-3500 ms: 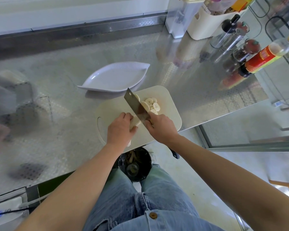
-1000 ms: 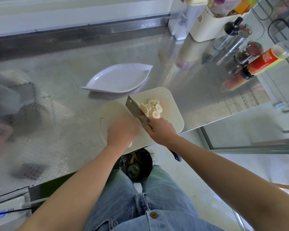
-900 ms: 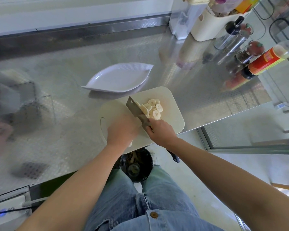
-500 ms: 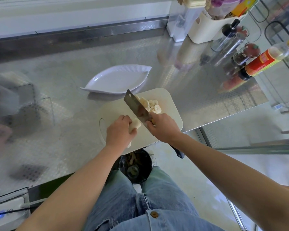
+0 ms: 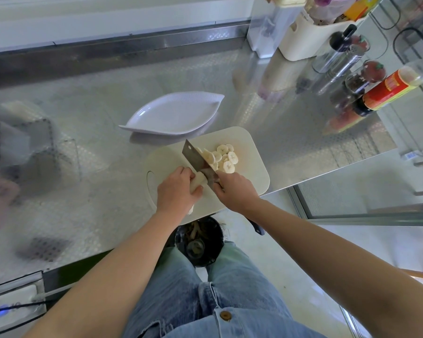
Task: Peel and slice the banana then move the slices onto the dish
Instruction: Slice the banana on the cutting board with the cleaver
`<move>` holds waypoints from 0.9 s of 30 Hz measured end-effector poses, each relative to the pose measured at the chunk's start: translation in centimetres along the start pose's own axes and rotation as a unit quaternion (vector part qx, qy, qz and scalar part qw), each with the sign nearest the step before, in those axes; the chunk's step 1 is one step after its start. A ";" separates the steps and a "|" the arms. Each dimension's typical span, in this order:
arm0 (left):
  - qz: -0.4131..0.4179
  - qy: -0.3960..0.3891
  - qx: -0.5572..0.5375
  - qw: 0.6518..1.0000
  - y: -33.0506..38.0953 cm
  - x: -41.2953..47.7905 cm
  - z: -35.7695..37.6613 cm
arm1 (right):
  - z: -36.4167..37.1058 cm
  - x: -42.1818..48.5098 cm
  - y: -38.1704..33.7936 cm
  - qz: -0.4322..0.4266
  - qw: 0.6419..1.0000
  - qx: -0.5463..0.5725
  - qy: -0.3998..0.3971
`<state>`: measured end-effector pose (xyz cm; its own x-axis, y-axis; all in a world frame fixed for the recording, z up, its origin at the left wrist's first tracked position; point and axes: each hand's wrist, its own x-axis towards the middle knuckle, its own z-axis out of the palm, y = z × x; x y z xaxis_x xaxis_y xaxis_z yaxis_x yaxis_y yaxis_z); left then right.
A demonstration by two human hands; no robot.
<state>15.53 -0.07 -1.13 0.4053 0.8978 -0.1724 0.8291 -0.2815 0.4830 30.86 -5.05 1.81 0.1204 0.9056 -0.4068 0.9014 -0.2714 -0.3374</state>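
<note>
Lifted since a second ago, the knife (image 5: 197, 158) now tilts over the banana (image 5: 198, 182) stub on the cutting board (image 5: 253, 152). The left hand (image 5: 177, 192) curls round the stub and the right hand (image 5: 235, 190) grips the knife handle. The slices (image 5: 224, 158) lie heaped just beyond the blade. Peeled fruit is likely soft, slippery and easily bruised, so a light hold well behind the cut suits it. The dish (image 5: 174, 113) sits just past the board on the bench (image 5: 83, 147), with no slices on it yet. The bottles (image 5: 386, 89) stand well apart to the right, out of the way.
</note>
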 end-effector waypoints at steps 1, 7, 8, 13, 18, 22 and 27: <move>0.000 0.000 -0.001 1.000 0.0 0.0 0.0 | 0.1 0.0 -0.1 0.001 1.000 -0.003 -0.009; 0.007 0.004 0.003 1.000 -0.2 -0.1 0.0 | -0.4 -0.5 0.1 -0.006 1.000 0.006 0.026; 0.008 0.004 0.004 1.000 -0.1 -0.1 0.0 | -0.7 -0.6 0.1 -0.005 0.999 0.015 0.041; 0.008 0.005 0.031 0.999 0.1 -0.1 -0.1 | -2.3 -1.0 -0.2 -0.014 0.998 0.024 0.060; 0.001 0.000 0.013 1.000 0.0 0.0 0.0 | -2.2 -1.1 -0.5 -0.020 0.999 0.006 0.027; 0.003 0.002 0.007 1.000 -0.1 0.0 0.0 | -1.5 -0.9 -0.5 -0.012 1.000 0.004 0.027; 0.002 0.000 0.001 1.000 -0.1 0.0 0.0 | -0.4 -0.4 -0.6 0.000 1.000 0.008 0.014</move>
<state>15.45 -0.04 -1.13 0.4076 0.8971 -0.1705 0.8289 -0.2852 0.4813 30.42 -5.12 2.55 0.1323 0.9144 -0.3825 0.8945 -0.2764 -0.3514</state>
